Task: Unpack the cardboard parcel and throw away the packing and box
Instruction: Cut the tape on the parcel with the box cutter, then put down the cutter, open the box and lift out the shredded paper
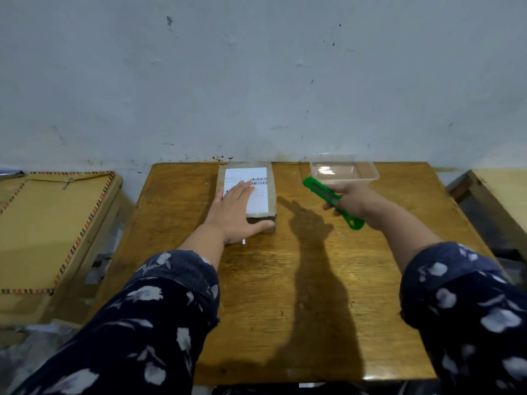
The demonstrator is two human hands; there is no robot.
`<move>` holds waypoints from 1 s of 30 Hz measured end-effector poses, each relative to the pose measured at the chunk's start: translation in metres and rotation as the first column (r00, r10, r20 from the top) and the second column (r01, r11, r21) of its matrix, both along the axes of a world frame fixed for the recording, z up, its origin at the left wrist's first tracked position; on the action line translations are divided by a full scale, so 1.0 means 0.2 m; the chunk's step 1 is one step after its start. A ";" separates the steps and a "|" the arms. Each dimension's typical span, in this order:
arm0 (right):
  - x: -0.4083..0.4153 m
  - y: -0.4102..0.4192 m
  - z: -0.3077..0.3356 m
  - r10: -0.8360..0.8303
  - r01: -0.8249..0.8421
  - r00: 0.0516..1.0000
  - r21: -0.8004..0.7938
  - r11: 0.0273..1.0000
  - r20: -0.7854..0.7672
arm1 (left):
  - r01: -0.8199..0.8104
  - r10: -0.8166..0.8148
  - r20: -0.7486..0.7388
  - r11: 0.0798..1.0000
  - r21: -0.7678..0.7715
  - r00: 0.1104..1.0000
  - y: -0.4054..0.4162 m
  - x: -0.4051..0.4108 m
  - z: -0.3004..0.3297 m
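While the small brown cardboard parcel with the white shipping label is still lying sealed at about twelve o'clock on the worn wooden table, close to the wall, I am judging that I am at the very first step: getting the cutter to the tape.

My left hand is lying flat on the parcel's top, its fingers straight and pressed together over the label, the thumb reaching round the near end face and holding the parcel down.

My right hand is hovering at about one o'clock, above the table and well apart from the parcel, its fingers curling round the middle of a green plastic utility knife. The knife's tip is pointing up and away towards the clear plastic food tub just behind it; I cannot tell whether the blade is out.

As I see it, the next move is calling for swinging the knife across to the parcel, turning its tip down onto a taped seam, and keeping the left hand's fingers clear of the cutting line.
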State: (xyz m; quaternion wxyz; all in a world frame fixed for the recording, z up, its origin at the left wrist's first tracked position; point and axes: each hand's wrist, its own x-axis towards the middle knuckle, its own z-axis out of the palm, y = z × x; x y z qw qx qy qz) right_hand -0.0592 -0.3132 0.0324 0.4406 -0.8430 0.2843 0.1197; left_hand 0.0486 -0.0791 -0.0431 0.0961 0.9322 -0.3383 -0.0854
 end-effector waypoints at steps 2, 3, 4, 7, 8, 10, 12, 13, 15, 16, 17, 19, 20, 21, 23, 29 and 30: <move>-0.02 0.01 -0.04 -0.076 0.075 0.997 0.212 0.974 -0.007 | -0.018 0.018 -0.001 1.000 -0.016 1.000 -0.02 0.01 0.02; -0.01 0.01 -0.06 -0.123 0.123 0.992 0.315 0.941 -0.018 | -0.023 0.023 0.002 1.000 -0.008 1.000 -0.04 0.02 0.02; 0.00 0.02 -0.09 -0.178 0.175 0.984 0.392 0.903 -0.027 | -0.029 0.029 0.005 1.000 0.003 1.000 -0.05 0.03 0.02; 0.06 0.05 -0.18 -0.359 0.336 0.933 0.389 0.858 -0.013 | -0.053 0.053 0.013 0.998 0.045 0.999 -0.08 0.05 0.00; 0.08 0.06 -0.22 -0.403 0.376 0.915 0.339 0.862 0.009 | -0.059 0.058 0.022 0.996 0.062 0.998 -0.08 0.05 -0.01; 0.12 0.11 -0.31 -0.444 0.421 0.892 0.204 0.884 0.082 | -0.072 0.066 0.077 0.994 0.080 0.995 -0.09 0.04 -0.04; 0.19 0.17 -0.41 -0.417 0.418 0.898 0.027 0.908 0.139 | -0.084 0.074 0.134 0.994 0.072 0.988 -0.09 0.04 -0.07; 0.22 0.20 -0.44 -0.398 0.410 0.904 -0.055 0.910 0.156 | -0.088 0.077 0.151 0.994 0.063 0.985 -0.09 0.05 -0.08; 0.29 0.24 -0.50 -0.333 0.361 0.929 -0.204 0.910 0.160 | -0.091 0.082 0.171 0.995 0.048 0.982 -0.08 0.05 -0.10; 0.33 0.25 -0.53 -0.282 0.315 0.948 -0.296 0.902 0.149 | -0.093 0.084 0.174 0.995 0.042 0.981 -0.08 0.06 -0.11; 0.36 0.25 -0.54 -0.231 0.264 0.964 -0.379 0.887 0.132 | -0.094 0.086 0.174 0.995 0.038 0.981 -0.08 0.06 -0.11; 0.42 0.26 -0.56 -0.167 0.213 0.976 -0.448 0.868 0.139 | -0.092 0.084 0.164 0.995 0.036 0.983 -0.08 0.07 -0.12; 0.46 0.25 -0.57 -0.154 0.206 0.976 -0.444 0.872 0.152 | -0.090 0.084 0.159 0.995 0.035 0.984 -0.08 0.07 -0.12; 0.49 0.25 -0.58 -0.146 0.203 0.976 -0.433 0.878 0.161 | -0.090 0.084 0.152 0.995 0.033 0.985 -0.08 0.07 -0.12; 0.54 0.24 -0.58 -0.126 0.185 0.979 -0.434 0.882 0.161 | -0.093 0.087 0.137 0.995 0.033 0.987 -0.08 0.08 -0.12; 0.57 0.21 -0.59 -0.084 0.126 0.990 -0.438 0.890 0.114 | -0.091 0.087 0.129 0.995 0.030 0.988 -0.08 0.07 -0.11; 0.57 0.21 -0.58 -0.077 0.112 0.992 -0.424 0.899 0.099 | -0.092 0.088 0.127 0.995 0.028 0.988 -0.08 0.07 -0.11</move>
